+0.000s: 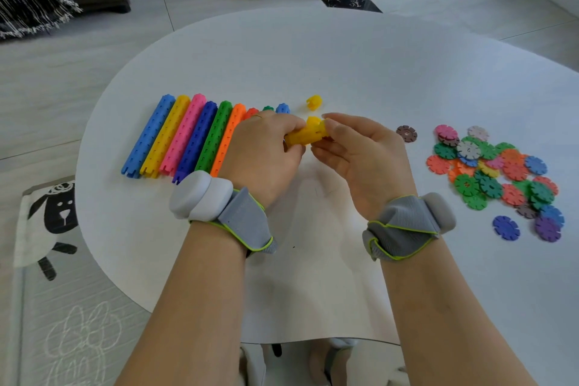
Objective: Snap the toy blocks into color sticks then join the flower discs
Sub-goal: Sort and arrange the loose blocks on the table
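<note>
Two bare forearms, each wearing a grey fabric wristband (244,219), reach over the round white table (344,56) to a short yellow stick of snapped plastic blocks (308,135); the left hand (266,147) curls its fingers round its left end and the right hand (360,153) pinches its right end. Left of that stick lies a row of finished colour sticks (188,135), a loose yellow block (314,102) sits just behind it, and well to its right is a heap of flat plastic flower discs (495,172)
</note>
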Tool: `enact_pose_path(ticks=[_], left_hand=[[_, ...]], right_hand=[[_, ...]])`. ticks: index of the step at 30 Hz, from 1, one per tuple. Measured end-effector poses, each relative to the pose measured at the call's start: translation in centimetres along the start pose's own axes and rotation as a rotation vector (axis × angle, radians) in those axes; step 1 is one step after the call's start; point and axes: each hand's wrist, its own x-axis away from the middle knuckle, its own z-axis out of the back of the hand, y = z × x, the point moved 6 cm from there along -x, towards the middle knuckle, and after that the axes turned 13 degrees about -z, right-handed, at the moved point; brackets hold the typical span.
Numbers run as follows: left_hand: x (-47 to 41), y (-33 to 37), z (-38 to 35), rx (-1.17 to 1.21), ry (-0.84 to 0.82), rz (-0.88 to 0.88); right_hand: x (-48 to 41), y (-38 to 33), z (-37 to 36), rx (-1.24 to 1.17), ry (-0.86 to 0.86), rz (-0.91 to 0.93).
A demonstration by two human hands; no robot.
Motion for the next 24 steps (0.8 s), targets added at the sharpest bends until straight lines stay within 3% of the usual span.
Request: enact_pose_path(ticks=[16,21,24], left_hand=[[0.3,0.1,0.3,0.01,0.004,-0.055],[0.1,-1.4,0.8,-0.005,0.016,0.048],[0.2,-2.3,1.1,-0.029,0.039,0.1]], right_hand=[[-0.1,0.2,-0.4,0.104,0.001,0.051],[-0.3,0.2,-0.5,0.415,0.217,0.167],[-0.7,0.2,-1.1,0.812,0.324,0.352]])
